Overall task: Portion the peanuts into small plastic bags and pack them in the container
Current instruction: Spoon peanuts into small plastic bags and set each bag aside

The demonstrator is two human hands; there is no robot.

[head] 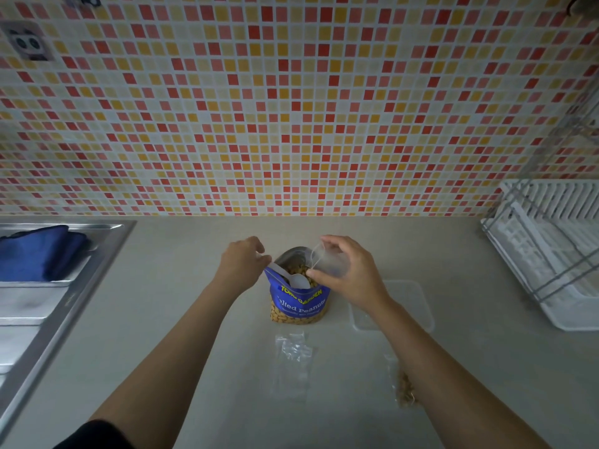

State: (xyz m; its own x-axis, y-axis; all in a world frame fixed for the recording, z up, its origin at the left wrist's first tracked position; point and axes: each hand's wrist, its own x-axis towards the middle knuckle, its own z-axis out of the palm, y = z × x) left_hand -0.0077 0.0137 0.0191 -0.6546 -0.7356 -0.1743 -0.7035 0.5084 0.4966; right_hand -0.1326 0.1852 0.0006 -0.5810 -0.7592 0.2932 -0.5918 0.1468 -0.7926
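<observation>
At nine o'clock a steel sink (55, 306) holds a blue cloth (39, 252); at three, a white dish rack (551, 247); at twelve, a mosaic-tiled wall (291, 108) above the counter (181, 247).

Both forearms reach forward. Left hand (241, 262) grips a white plastic spoon (299, 280); right hand (346, 273) pinches a clear plastic bag (325, 258)

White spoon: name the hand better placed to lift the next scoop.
Left. The left hand grips the white spoon, its bowl in the open peanut bag; the right hand is busy pinching the small plastic bag open.
</observation>
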